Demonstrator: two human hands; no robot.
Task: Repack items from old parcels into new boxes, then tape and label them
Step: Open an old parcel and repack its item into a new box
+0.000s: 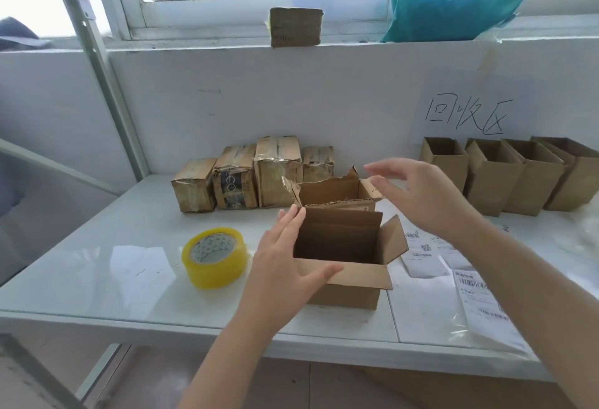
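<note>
A new brown box (343, 292) stands open on the white table (113, 279), its inside looking empty. My left hand (285, 256) rests flat against its left side, thumb on the front flap. Right behind it sits an old torn parcel (337, 191), opened at the top. My right hand (418, 194) hovers over that parcel with fingers spread, holding nothing. A roll of yellow tape (214, 256) lies left of the new box. Printed shipping labels (473, 292) lie to the right.
Several old taped parcels (252, 175) stand in a row at the back wall. Several open new boxes (505, 175) line up at the back right under a handwritten sign (466, 113). A small box (295, 26) and a teal bag (450, 13) sit on the ledge above.
</note>
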